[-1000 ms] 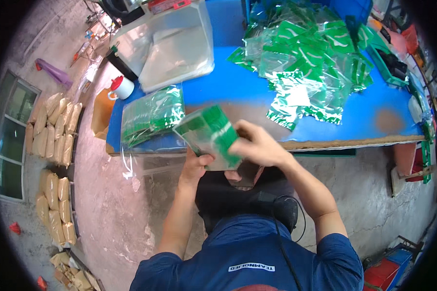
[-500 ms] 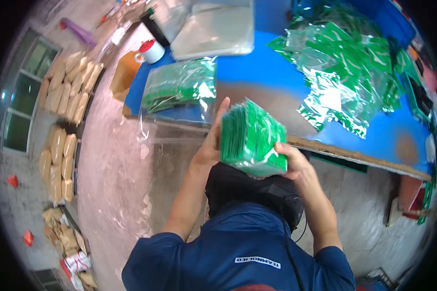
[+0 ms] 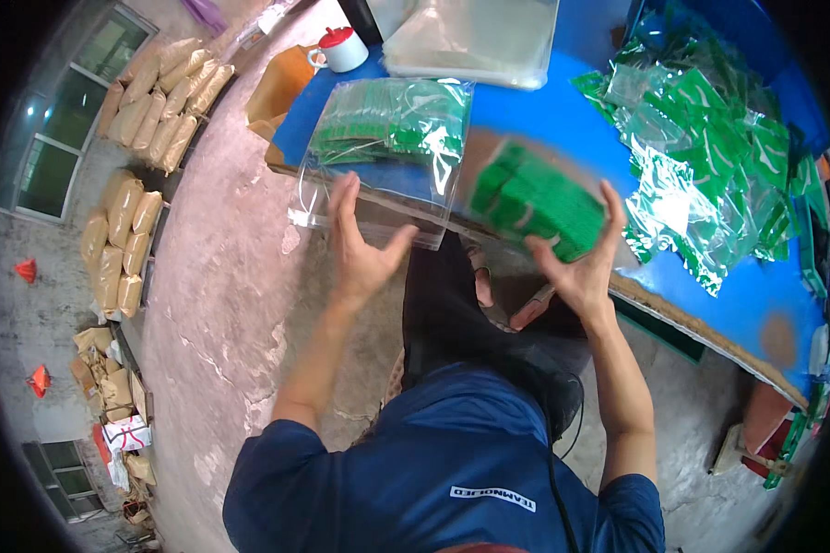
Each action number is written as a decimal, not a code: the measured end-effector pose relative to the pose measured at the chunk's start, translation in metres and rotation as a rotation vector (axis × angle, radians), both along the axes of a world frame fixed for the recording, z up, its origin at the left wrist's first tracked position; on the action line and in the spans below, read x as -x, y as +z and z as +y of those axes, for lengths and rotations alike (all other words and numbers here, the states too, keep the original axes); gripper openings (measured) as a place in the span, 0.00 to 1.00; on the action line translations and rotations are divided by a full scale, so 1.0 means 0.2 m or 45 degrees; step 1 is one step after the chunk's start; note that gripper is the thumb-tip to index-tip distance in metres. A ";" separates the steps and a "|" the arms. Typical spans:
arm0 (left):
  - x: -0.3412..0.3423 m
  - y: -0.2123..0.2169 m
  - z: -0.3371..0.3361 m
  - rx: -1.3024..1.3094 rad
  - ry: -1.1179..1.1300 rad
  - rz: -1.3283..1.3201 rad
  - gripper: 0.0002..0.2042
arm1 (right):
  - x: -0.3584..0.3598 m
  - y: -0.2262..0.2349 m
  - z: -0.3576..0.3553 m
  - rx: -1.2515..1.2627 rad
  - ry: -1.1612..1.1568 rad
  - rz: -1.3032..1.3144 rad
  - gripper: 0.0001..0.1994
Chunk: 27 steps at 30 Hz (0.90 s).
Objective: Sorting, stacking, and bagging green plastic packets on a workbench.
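Note:
My right hand (image 3: 579,269) grips the right end of a thick stack of green packets (image 3: 537,198), thumb on the near side and fingers on the far side. The stack is blurred and lies at or just above the table's near edge. To its left is a large clear plastic bag (image 3: 378,189) with rows of green-and-clear packets (image 3: 389,120) inside. Its loose end hangs over the table edge. My left hand (image 3: 360,263) is open, thumb and fingers apart, at that loose end; whether the fingertips touch the plastic, I cannot tell.
A heap of loose green and clear pouches (image 3: 710,157) covers the right of the blue table (image 3: 516,115). Flat clear bags (image 3: 470,41), a white mug with a red lid (image 3: 341,51) and a black cylinder (image 3: 360,18) stand behind. Tan sacks (image 3: 171,97) line the left wall.
Both hands held the stack in front of my body. Now my left hand has let go and moved left to the bag, while the right has tilted the stack down toward the table.

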<state>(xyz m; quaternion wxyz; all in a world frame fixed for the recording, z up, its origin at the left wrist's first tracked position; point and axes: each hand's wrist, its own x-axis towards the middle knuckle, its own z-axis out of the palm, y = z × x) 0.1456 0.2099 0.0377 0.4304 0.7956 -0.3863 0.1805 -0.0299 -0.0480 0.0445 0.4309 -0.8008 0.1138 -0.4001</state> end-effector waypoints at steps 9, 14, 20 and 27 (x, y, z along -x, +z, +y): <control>-0.56 0.10 0.20 -0.438 0.116 -0.675 0.14 | -0.07 -0.13 -0.08 0.175 -0.204 -0.104 0.51; -0.55 0.25 0.07 -0.273 -0.043 -0.576 0.08 | -0.06 -0.06 -0.13 -0.074 -0.324 -0.002 0.47; -0.28 0.41 -0.21 -0.191 -0.239 -0.375 0.05 | -0.10 0.24 0.04 -1.052 0.751 0.432 0.36; -0.05 0.45 -0.45 -0.152 -0.197 -0.291 0.05 | -0.44 0.00 0.11 -1.703 0.497 -0.058 0.29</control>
